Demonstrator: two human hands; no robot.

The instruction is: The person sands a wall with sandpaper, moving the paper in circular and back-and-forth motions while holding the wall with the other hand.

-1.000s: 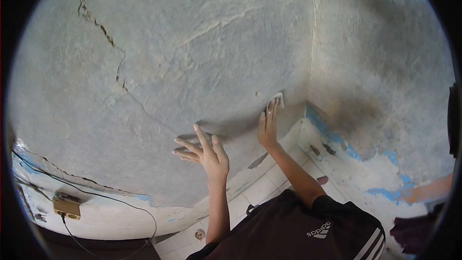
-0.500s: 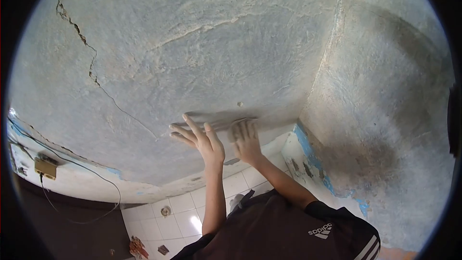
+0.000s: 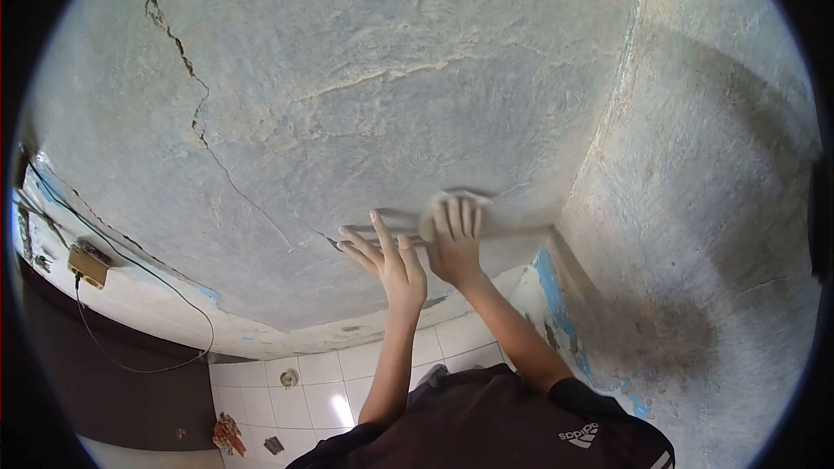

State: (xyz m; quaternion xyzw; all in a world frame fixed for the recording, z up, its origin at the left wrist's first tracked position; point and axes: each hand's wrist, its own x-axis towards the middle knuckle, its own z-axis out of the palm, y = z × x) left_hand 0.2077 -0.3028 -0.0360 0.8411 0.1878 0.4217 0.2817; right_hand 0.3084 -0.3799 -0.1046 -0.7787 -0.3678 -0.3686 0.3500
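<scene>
A grey-blue plastered wall [image 3: 417, 122] fills most of the view, with a raised ridge across its middle. My left hand [image 3: 398, 271] is against or close to its lower part, fingers spread and holding nothing. To its right, my right hand [image 3: 456, 239] is pressed toward the wall, its fingers over a pale flat piece [image 3: 431, 217] whose edges show beside and above the fingertips. What that piece is made of is unclear. Shadows of both hands fall on the plaster.
A jagged crack [image 3: 184, 56] runs down the wall at the left. A yellowish socket box [image 3: 88, 267] with a looping cable hangs at the lower left. White floor tiles [image 3: 282, 406] hold a drain and reddish debris [image 3: 228, 434]. A side wall [image 3: 704, 208] stands at right.
My right hand has moved up the wall and slightly right with the pale piece. My left hand appears a little further right, while the whole view has shifted.
</scene>
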